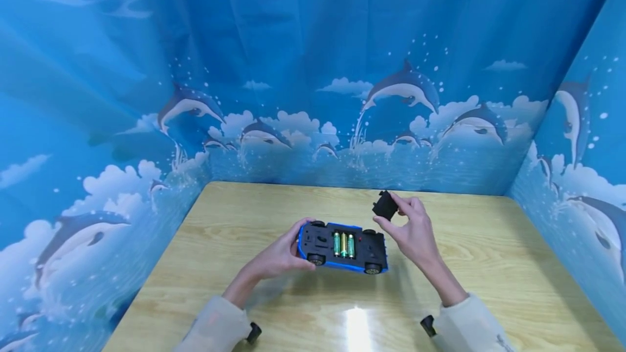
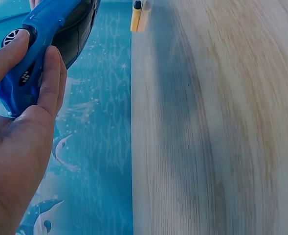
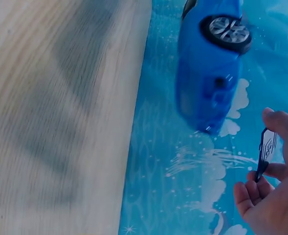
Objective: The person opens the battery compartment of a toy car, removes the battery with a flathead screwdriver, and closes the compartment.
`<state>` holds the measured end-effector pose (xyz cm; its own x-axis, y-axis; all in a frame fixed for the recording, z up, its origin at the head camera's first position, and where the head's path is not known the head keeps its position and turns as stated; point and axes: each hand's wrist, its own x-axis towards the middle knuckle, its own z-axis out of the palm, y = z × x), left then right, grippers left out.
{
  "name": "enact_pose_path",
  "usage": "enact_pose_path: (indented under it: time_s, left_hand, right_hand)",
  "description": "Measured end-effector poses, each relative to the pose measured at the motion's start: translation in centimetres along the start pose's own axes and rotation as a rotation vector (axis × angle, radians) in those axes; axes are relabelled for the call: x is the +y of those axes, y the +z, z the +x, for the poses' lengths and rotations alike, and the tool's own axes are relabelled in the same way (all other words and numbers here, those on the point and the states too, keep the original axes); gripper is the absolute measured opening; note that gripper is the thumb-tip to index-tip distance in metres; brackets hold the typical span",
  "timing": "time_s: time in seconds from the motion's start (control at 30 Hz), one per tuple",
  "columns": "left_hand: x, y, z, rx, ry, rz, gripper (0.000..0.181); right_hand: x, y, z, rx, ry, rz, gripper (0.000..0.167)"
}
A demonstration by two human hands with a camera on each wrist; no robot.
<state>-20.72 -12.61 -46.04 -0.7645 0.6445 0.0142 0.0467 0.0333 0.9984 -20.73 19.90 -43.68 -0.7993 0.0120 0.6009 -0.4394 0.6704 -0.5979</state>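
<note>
A blue toy car (image 1: 318,243) is held upside down above the table, its black underside facing up. My left hand (image 1: 279,254) grips one end of it, thumb by a wheel (image 2: 17,37) in the left wrist view. Three green and gold batteries (image 1: 344,245) lie side by side in the uncovered battery compartment. Beyond the car's other end, my right hand (image 1: 413,230) pinches a black battery cover (image 1: 385,205) between thumb and fingers, apart from the car. In the right wrist view the cover (image 3: 266,152) is seen nearly edge-on.
The light wooden table (image 1: 195,276) lies below both hands. A small yellow item with a black end (image 2: 136,17) shows at the table's edge in the left wrist view. Blue curtains with dolphins (image 1: 274,42) stand along the back and sides.
</note>
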Motion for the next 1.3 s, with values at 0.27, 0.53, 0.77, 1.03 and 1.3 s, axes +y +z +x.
enact_pose_path:
  time_s: [0.27,0.53,0.77,1.03,1.3]
  left_hand:
    - [0.0,-1.0,-0.8,0.032,0.009,0.001,0.103]
    - [-0.1,-1.7,-1.6,0.042,0.008,-0.018,0.103]
    - [0.1,-2.1,-2.1,0.051,0.005,-0.018,0.103]
    - [-0.2,-2.3,-2.3,0.041,0.027,-0.045,0.103]
    - [-0.4,-2.2,-2.2,0.031,0.025,-0.06,0.101]
  right_hand:
    - [1.9,1.5,0.9,-0.076,0.167,0.001,0.071]
    - [3.9,3.5,0.9,-0.204,0.303,-0.058,0.075]
    - [5.0,5.2,0.5,-0.263,0.304,-0.132,0.072]
    - [5.8,6.5,0.4,-0.301,0.323,-0.184,0.074]
    - [6.7,7.4,0.3,-0.308,0.29,-0.232,0.07]
